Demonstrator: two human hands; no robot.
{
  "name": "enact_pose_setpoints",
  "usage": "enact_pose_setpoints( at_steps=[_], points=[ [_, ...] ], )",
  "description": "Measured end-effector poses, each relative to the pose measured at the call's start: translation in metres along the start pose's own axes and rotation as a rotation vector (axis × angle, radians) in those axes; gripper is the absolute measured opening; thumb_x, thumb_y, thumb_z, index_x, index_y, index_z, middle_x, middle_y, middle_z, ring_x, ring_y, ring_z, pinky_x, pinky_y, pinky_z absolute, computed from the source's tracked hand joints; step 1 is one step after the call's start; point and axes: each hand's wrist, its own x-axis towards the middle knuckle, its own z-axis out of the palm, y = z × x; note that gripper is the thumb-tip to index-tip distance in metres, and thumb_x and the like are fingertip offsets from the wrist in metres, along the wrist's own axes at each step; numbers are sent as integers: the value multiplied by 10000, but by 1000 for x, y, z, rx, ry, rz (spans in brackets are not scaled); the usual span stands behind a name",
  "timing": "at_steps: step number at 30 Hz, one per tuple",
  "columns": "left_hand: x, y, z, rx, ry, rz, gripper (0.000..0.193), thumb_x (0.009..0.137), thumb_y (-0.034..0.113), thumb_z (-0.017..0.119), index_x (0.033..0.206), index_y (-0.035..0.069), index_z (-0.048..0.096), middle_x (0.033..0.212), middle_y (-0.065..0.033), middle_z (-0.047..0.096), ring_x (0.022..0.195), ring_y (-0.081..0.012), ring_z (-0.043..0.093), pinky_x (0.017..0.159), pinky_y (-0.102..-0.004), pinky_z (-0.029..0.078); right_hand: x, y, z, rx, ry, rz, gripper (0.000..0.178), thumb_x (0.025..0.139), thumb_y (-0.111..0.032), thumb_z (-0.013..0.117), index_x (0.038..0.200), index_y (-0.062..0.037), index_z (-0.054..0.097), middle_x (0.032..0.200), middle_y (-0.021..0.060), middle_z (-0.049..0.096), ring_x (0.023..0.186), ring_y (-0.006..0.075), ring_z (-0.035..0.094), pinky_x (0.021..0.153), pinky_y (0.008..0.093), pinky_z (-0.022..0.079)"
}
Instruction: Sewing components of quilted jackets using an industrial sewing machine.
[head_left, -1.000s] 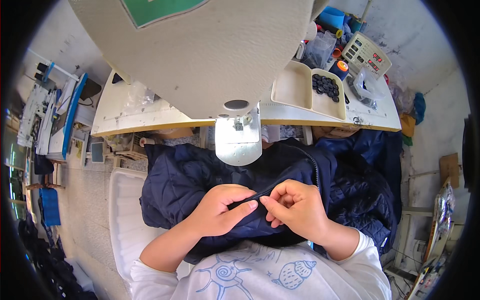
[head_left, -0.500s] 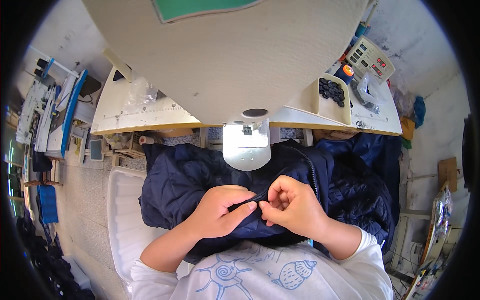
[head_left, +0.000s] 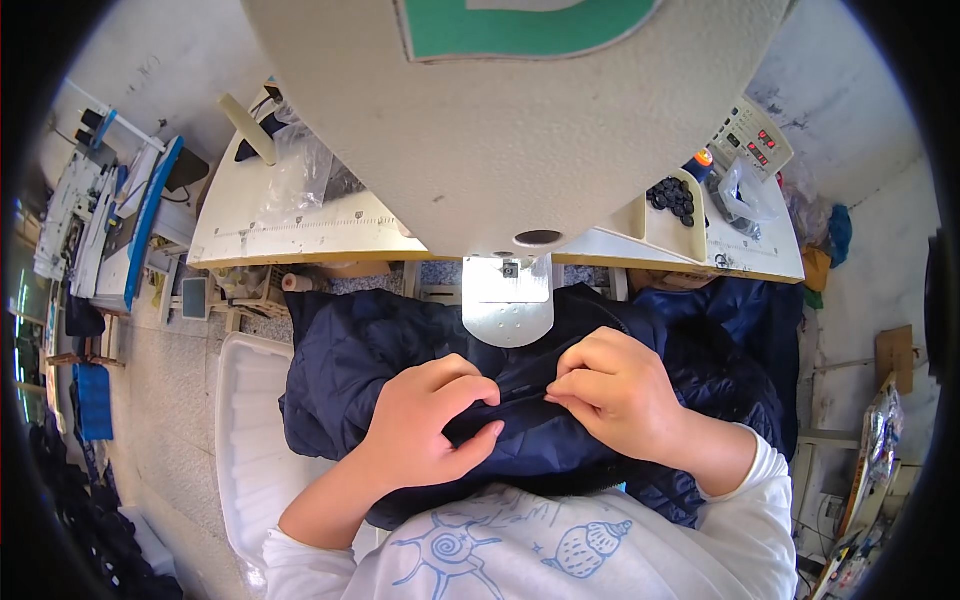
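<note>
A dark navy quilted jacket (head_left: 340,350) lies across my lap, below the edge of the sewing machine table. My right hand (head_left: 620,400) pinches a fold of its cloth between thumb and fingertips. Opposite it, my left hand (head_left: 430,415) rests at the same fold, thumb and forefinger apart with dark cloth showing between them. Just beyond both hands, the metal work plate (head_left: 508,320) of the sewing machine (head_left: 480,130) juts out over the jacket. The machine's big pale head hides the middle of the table.
On the table (head_left: 330,235), a cream tray (head_left: 675,235) holds dark buttons at the right, beside a clear plastic bag (head_left: 745,195) and a control panel (head_left: 752,138). Another clear bag (head_left: 300,175) lies at the left. A white plastic bin (head_left: 250,440) stands left of my lap.
My hands have moved apart. My left thumb and forefinger have parted from their grip on the cloth, while my right hand has shifted slightly right and away from me, still pinching.
</note>
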Motion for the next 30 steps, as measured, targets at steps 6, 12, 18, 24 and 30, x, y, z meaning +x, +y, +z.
enact_pose_setpoints(
  at_steps=[6,12,18,24,30],
  points=[
    [5,8,-7,-12,-41,41,226,648,173,764,735,56,591,887,-73,558,817,-255,548,733,-333,423,15,8,-25,314,-310,20,128,732,-88,675,768,-71,553,690,41,542,713,238,530,709,333,412],
    [7,-4,-20,-415,-154,58,201,707,105,737,701,22,554,796,-79,574,785,-258,554,760,-347,408,30,32,-23,487,-650,72,177,787,-219,681,756,-68,595,685,45,591,611,250,518,850,380,378],
    [16,-22,-36,-247,-169,35,174,780,145,687,704,33,576,675,-48,533,659,-211,491,674,-331,381,29,39,-22,666,-402,26,139,798,-171,671,794,-48,605,773,47,592,756,186,549,1056,451,257],
    [33,-44,-37,-324,-127,-51,146,812,155,659,746,38,602,711,-29,546,716,-183,506,734,-322,410,39,49,-23,631,-228,171,115,815,-143,661,809,-42,606,781,30,588,753,129,526,712,253,416],
    [52,-58,-43,-455,-107,-308,141,812,143,661,828,3,650,738,-45,616,738,-130,556,726,-262,436,56,50,-21,810,-191,493,162,861,-158,628,829,0,616,760,-18,603,727,44,521,686,219,432]
  ],
)
